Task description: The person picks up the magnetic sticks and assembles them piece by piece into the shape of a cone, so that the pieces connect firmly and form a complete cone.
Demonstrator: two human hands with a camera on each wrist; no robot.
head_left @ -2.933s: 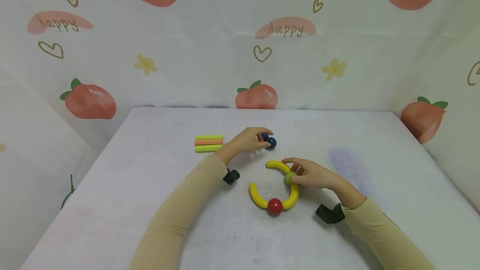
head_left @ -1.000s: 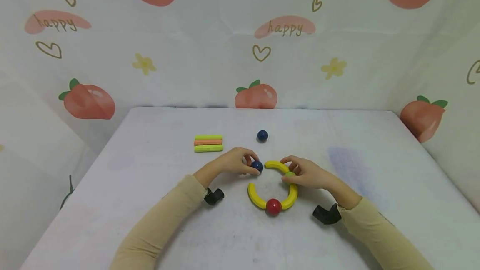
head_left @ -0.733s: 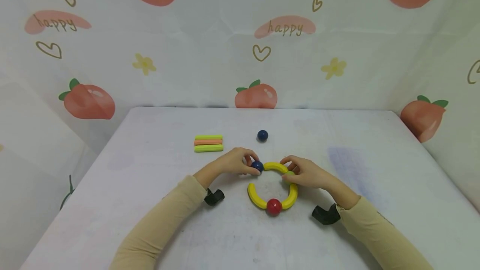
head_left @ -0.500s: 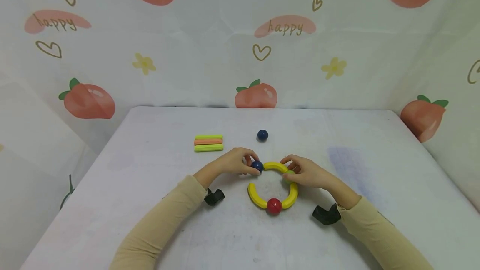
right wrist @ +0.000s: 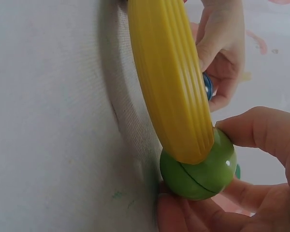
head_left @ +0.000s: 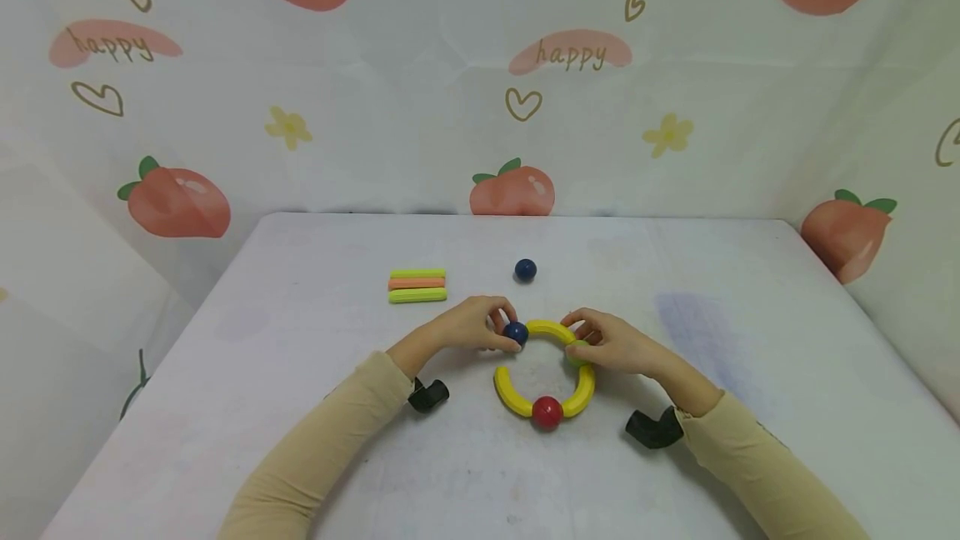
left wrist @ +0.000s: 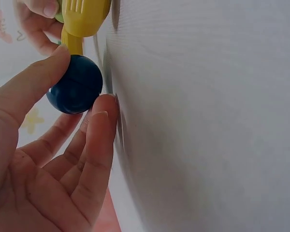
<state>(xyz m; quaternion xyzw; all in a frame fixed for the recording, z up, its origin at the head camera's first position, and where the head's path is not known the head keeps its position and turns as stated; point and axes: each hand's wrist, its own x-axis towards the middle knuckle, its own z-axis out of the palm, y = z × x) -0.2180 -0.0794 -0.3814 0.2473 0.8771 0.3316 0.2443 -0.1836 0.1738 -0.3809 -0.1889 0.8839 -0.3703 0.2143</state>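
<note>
My left hand (head_left: 477, 323) pinches a dark blue ball (left wrist: 76, 86) between thumb and fingers. The ball meets the left end of a curved yellow rod (head_left: 550, 329). At that rod's other end, my right hand (head_left: 617, 343) grips a green ball (right wrist: 199, 166) with thumb and fingers. Another curved yellow rod (right wrist: 171, 77) runs from the green ball to a red ball (head_left: 547, 412) at the near side. From the red ball a third curved rod (head_left: 512, 392) bends up toward the left hand; its upper end stands apart from the blue ball.
A second dark blue ball (head_left: 526, 270) lies behind the ring on the white table (head_left: 315, 440). To the left back, two lime rods and an orange rod (head_left: 417, 283) lie side by side. A printed cloth (head_left: 405, 107) hangs behind the table.
My left hand has brought one blue ball from the back toward me to the far yellow rod's end. Ball and rod now meet. The right hand stays at the green ball, shifting slightly.
</note>
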